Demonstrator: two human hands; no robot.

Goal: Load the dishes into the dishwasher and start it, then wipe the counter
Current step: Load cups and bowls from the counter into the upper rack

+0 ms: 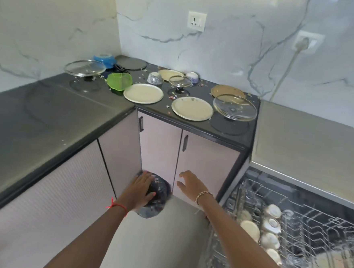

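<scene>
The dark plate (159, 187) is low down, in front of the cabinet doors (203, 165) and well under the bench (47, 112). The left hand (142, 187) holds it: the fingers lie across its face and the thumb sits at the near rim. The right hand (190, 184) is just beside it, to the right, with fingers spread and holding nothing.

The dark plate looks like glass or glazed ware, so I judge it stiff, fragile and a bit slippery, more so because scraps stick on it. It is safer to take it at the rim with both hands, thumb on top and fingers below, and to keep it away from the door edges.

On the right, the dishwasher (309, 143) stands open and its rack (312, 222) is pulled out. In the rack there is a row of cream bowls (271, 224) and one cream plate (250, 230) on the left of them; much of the wire is free on the far side.

The far right part of the bench carries many dishes not yet loaded: three glass lids (235, 107), flat plates (143, 93), a green bowl (119, 80), a blue bowl (105, 59) and small crumbs (172, 97) between them. The lids look the most breakable; I would lift them by the knob.
</scene>
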